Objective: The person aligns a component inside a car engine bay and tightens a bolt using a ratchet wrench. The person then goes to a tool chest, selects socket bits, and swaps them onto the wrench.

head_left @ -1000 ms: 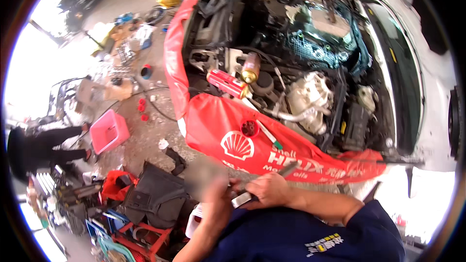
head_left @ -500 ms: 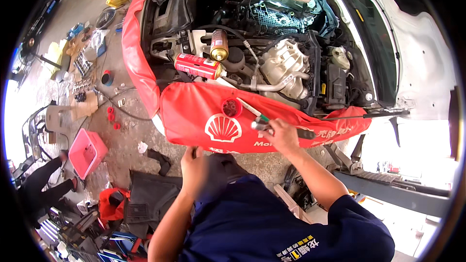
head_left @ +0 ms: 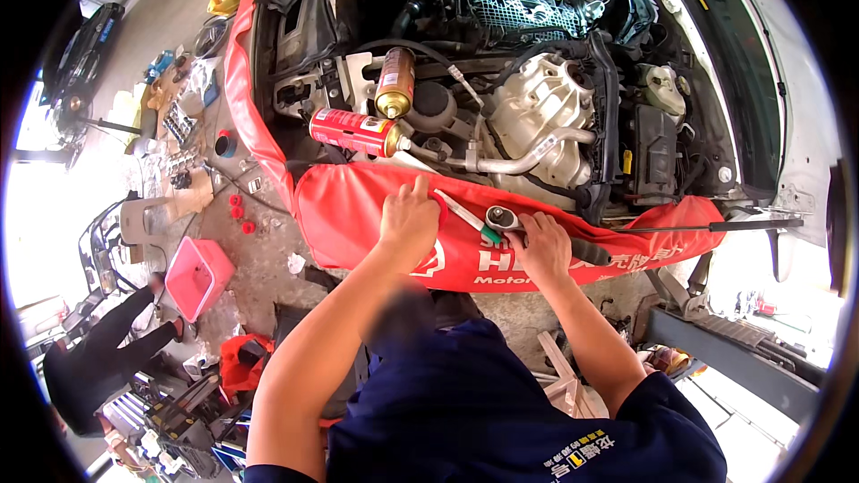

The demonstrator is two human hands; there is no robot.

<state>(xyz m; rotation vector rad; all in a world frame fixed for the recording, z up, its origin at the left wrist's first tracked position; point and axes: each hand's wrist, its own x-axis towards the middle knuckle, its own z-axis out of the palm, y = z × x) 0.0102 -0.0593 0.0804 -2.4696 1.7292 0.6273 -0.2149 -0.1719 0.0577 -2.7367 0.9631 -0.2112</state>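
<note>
My left hand [head_left: 408, 225] is over a red round cup [head_left: 439, 209] on the red fender cover [head_left: 340, 210], fingers curled down and hiding most of it; what they grip is hidden. My right hand [head_left: 542, 246] is closed on a ratchet with a silver head [head_left: 501, 218] and black handle, held over the cover. Between them lies a white marker with a green end [head_left: 467, 216]. Just beyond, a red spray can [head_left: 349, 132] lies across the front of the engine bay, beside a gold-bottomed can [head_left: 395, 80].
The open engine bay [head_left: 537, 116] fills the upper right. Tools and parts lie on the floor at left, with a pink tub [head_left: 199, 277]. Another person's dark-trousered legs [head_left: 116, 349] show at lower left. A grey lift arm [head_left: 725, 358] is at lower right.
My left hand has risen from near my body to the red cup. My right hand has carried the ratchet forward onto the cover, then slightly right. The camera's view has shifted.
</note>
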